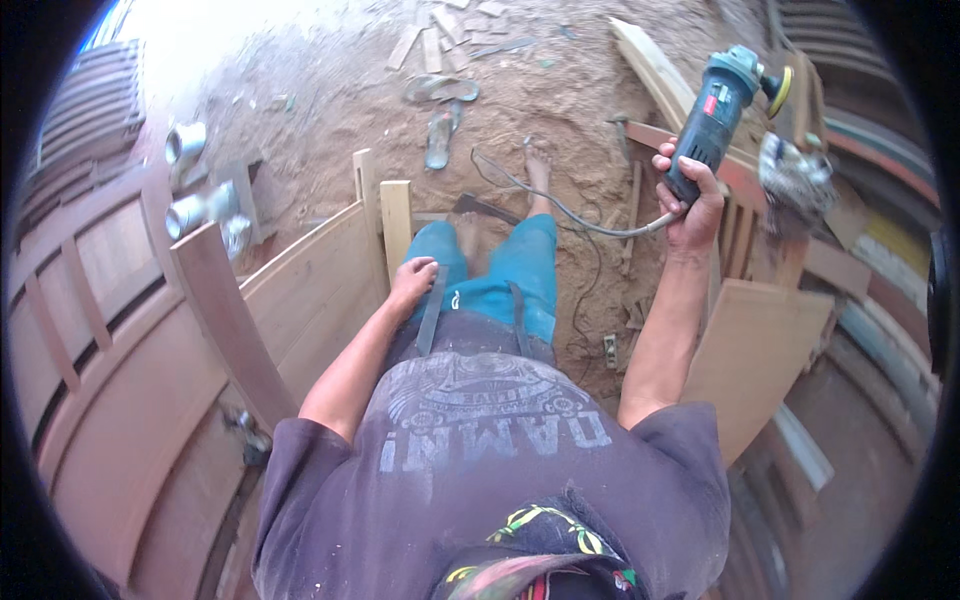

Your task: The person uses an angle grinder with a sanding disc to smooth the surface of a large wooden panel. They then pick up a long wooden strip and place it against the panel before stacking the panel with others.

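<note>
My right hand (690, 205), raised at the right, is wrapped round the rear body of a dark green and black angle grinder (715, 115). The grinder points up and away, with a round yellow-rimmed disc (778, 92) on its head. Its grey cord (590, 222) runs from the rear end down to the left, towards my feet. Over my left thigh rests my left hand (413, 280), its fingers curled in and nothing visible in them. A dark strap (432, 312) hangs beside it. Blue shorts (530, 262) cover my legs.
Wooden panels (320, 265) and a paned door frame (110, 290) stand at the left. A wooden board (755, 360) leans at the right, near stacked timber. Sandals (440, 110) and wood offcuts (435, 45) lie on the dusty ground ahead. Metallic cylinders (200, 210) stand far left.
</note>
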### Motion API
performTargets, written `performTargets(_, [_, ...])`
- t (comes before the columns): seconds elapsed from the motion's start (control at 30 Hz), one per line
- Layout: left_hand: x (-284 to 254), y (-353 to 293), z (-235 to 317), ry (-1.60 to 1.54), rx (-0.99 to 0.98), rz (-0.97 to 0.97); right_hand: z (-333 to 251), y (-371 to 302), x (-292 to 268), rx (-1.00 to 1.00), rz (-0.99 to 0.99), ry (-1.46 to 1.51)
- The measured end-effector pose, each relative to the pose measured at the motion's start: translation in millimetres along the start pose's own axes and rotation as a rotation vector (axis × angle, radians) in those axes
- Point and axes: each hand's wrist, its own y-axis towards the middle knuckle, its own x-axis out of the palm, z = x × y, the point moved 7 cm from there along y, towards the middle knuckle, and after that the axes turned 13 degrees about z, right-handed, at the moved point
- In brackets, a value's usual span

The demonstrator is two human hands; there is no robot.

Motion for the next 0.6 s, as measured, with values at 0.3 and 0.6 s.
performTargets(0.3, [58.0, -155.2, 225.6, -0.156, 0.543, -0.472, -11.7, -185.9, -8.7, -0.618, 0.505, -0.663])
performTargets(0.6, [183.1, -256.6, 238.4, 0.051, 0.511, -0.638, 77.7, -266.6, -48.2, -0.607, 0.557, -0.615])
